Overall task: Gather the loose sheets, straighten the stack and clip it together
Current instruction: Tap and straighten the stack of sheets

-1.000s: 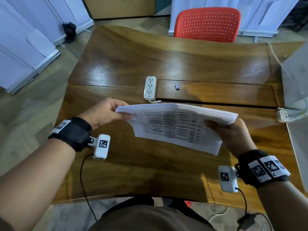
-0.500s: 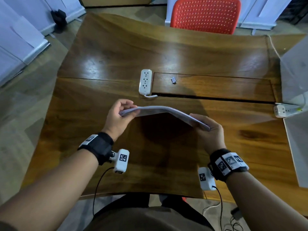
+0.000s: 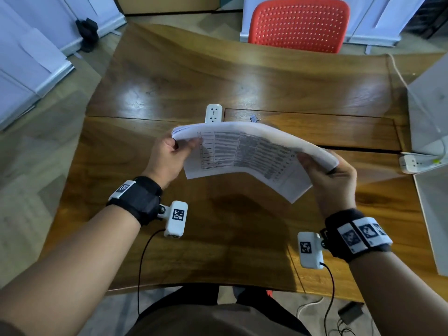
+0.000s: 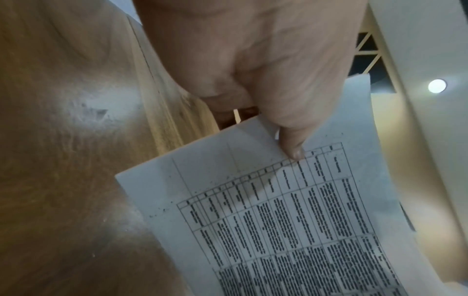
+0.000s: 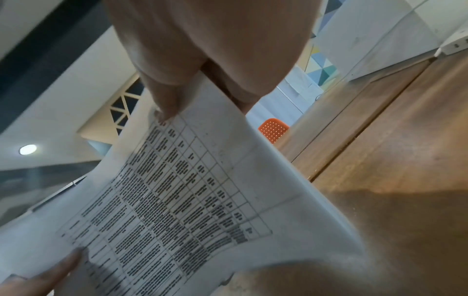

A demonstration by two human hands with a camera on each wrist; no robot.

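stack: being held in the air above the surface, off the wood, printed table facing the person; bowing upward in the middle.
left hand: pinching the stack's left short edge, thumb on the printed face, fingers curled behind; gripping the end so the sheets are free to slide along their length.
right hand: pinching the right short edge the same way, thumb on top in the right wrist view; sitting lower than the left, so the stack is tilting down to the right.
why the bow: probably loosening the sheets so edges can settle before tapping square.
alignment: lower edges are looking staggered, not yet flush, as far as I can judge.
clip: lying on the surface just beyond the stack, beside the power strip; within reach, untouched.
step: straightening, clipping not started.
risk: loose pinch could be letting inner sheets slip out.
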